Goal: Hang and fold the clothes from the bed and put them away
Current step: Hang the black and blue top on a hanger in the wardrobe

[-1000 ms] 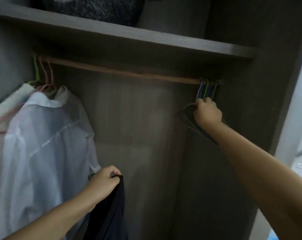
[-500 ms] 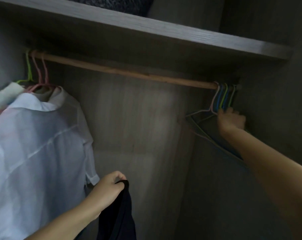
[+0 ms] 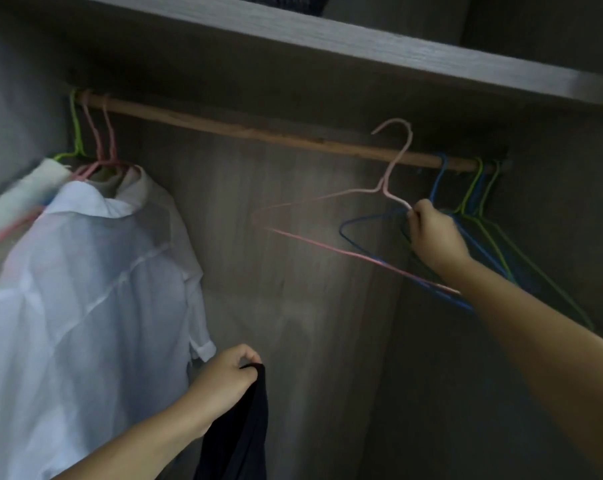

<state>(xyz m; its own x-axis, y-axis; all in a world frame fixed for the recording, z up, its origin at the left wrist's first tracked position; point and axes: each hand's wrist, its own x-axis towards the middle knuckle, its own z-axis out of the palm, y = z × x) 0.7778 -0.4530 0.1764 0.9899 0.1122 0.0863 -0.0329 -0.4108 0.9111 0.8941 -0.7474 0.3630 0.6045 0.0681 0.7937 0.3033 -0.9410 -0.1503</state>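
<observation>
Head view: wardrobe rail (image 3: pixel 258 133) under shelf (image 3: pixel 327 43); right grip (image 3: pixel 431 233) pinches pink hanger (image 3: pixel 327 202), left grip (image 3: pixel 223 379) clutches dark garment (image 3: pixel 244 427).

One head-worn camera looks forward and slightly up into an open wardrobe from close range, the rail (image 3: pixel 258 133) crossing the upper frame under the shelf (image 3: pixel 362 46), both forearms entering from below.

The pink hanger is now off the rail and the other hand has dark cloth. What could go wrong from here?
1. The pink hanger is pinched by the right hand close to the blue hangers; its bottom wire crosses one, so it may snag and drag that one off the rail.
2. The left hand grips the dark garment only at its top edge; threading the hanger one-handed, the cloth could slip and fall.
</observation>
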